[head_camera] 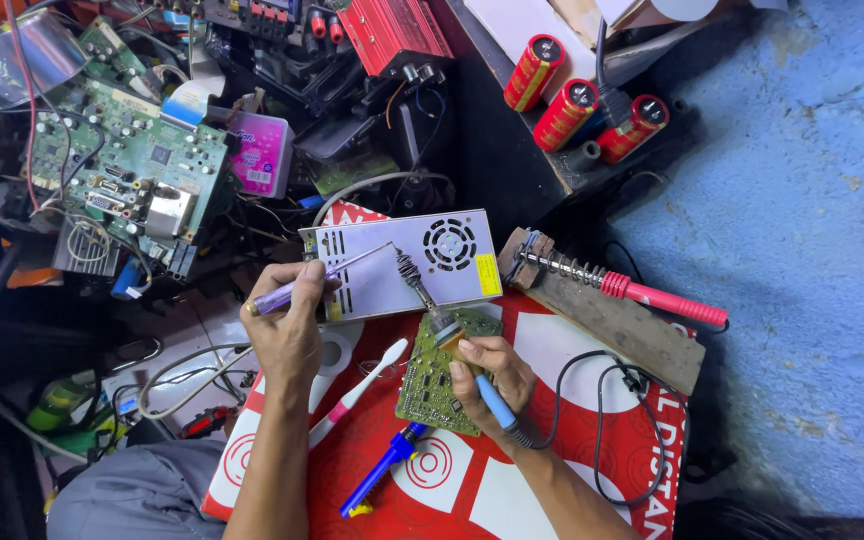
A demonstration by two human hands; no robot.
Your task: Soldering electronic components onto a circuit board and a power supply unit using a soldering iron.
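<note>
The right hand [492,375] is gripping a soldering iron [452,335] by its blue handle, fingers closed around the grip, with the coiled metal shaft angling up and to the left so that the tip is reaching over the perforated silver power supply box [407,262]; the left hand [287,320] is pinching a slim purple-handled tool [297,290] between thumb and fingers, its thin shaft pointing right toward the iron's tip, the two tips nearly meeting above the box, though whether they are touching cannot be told; a green circuit board [442,385] is lying flat on the red and white mat [552,350] just beneath the right hand, partly covered by it; a white toothbrush with a pink grip [362,385] is lying diagonally on the mat between the two forearms, and a blue pen-like tool [382,470] is lying just below the board's lower corner; to the right, a second soldering iron with a pink handle [642,295] is resting in a coiled wire stand on a wooden block [622,325], well apart from both hands; three red cylindrical capacitors [577,100] are sitting on a dark shelf at the top; a large green circuit board [122,165] is lying among tangled wires at the upper left.
</note>
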